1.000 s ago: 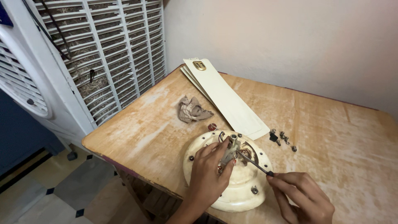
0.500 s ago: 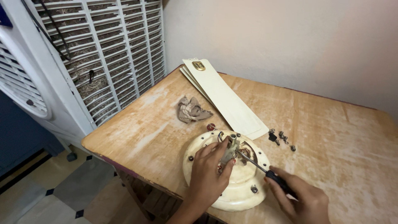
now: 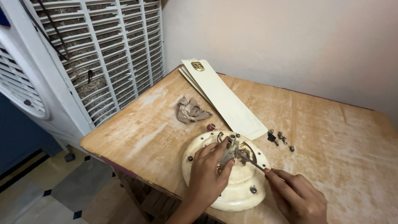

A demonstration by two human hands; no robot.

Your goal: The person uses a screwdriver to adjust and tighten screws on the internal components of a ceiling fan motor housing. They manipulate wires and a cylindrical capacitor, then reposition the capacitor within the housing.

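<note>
The person leaned over a worn wooden table (image 3: 331, 137), both hands down on a round cream motor housing (image 3: 232, 188) that sat near the table's front edge, flat side up. The left hand (image 3: 207, 172) lay across the housing's top, its fingers curled tight around a small greyish part (image 3: 229, 152) standing up at the centre, among a few thin wires. The right hand (image 3: 296, 198) came in from the lower right, closed in a narrow pinch on the dark handle of a screwdriver (image 3: 250, 161); the thin shaft ran up and to the left, and its tip met the part just beside the left fingertips. Whether the tip sat in a screw, I could not tell. Just beyond the housing lay a stack of long cream blades (image 3: 224, 99), slanting away toward the wall, the near end almost touching the housing's rim. A crumpled rag (image 3: 190, 111) lay to the left of the blades, and a small red cap (image 3: 211, 127) rested between the rag and the housing. A few loose screws (image 3: 280, 137) were scattered to the right of the blades' near end. A white slatted cooler (image 3: 83, 62) stood against the table's left side.
</note>
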